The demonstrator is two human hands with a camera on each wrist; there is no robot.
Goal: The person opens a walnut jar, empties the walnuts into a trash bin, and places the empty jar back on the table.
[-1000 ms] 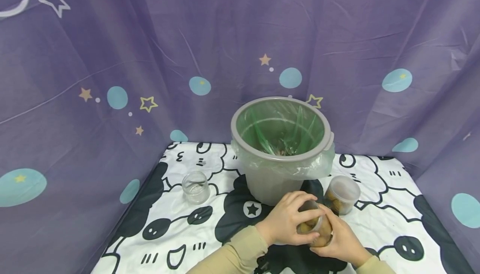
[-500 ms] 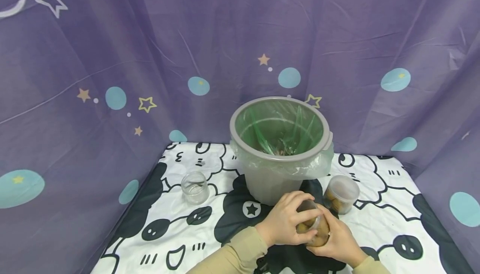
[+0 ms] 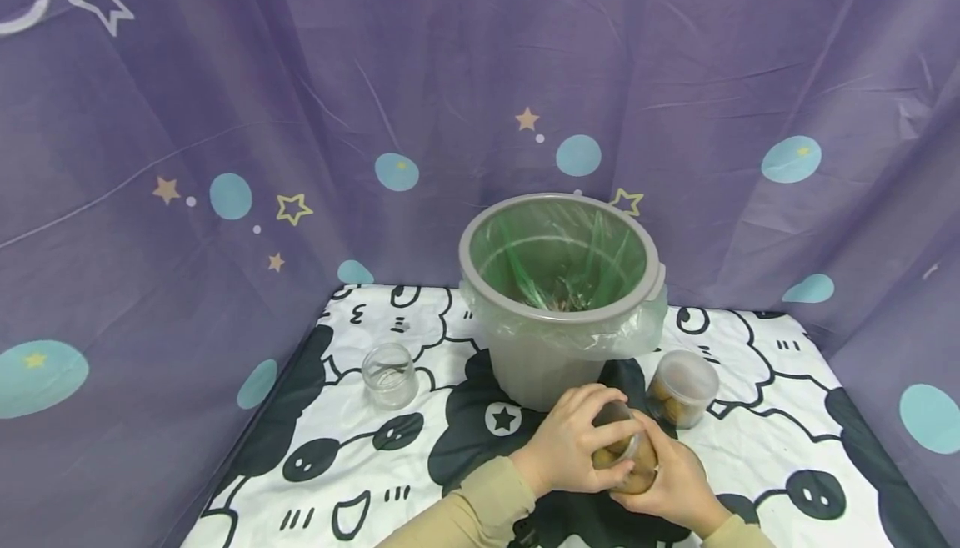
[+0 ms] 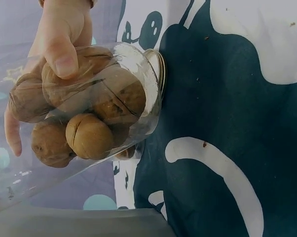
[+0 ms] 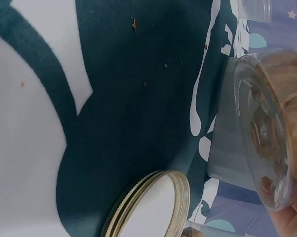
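Note:
Both hands hold a clear jar (image 3: 643, 466) of walnuts in front of the bin. My left hand (image 3: 572, 446) grips its upper left side, fingers spread round the rim. Round the right side curls my right hand (image 3: 675, 481). In the left wrist view, a thumb (image 4: 64, 64) presses the jar's wall over several whole walnuts (image 4: 89, 136). The right wrist view shows the jar's base (image 5: 259, 133) raised above the cloth. A gold-rimmed lid (image 5: 148, 212) with a white inside lies on the cloth below, hidden by the hands in the head view.
A grey bin (image 3: 525, 369) with a green-tinted liner stands just beyond the hands. To its right sits another jar (image 3: 684, 389) with brown contents; a clear jar (image 3: 391, 376) stands at the left. A black-and-white cloth (image 3: 352, 465) covers the table, with small brown crumbs (image 5: 134, 23).
My right hand has shifted slightly left with its side of the jar. Both hands keep their hold; the bin and the other jars stay in place.

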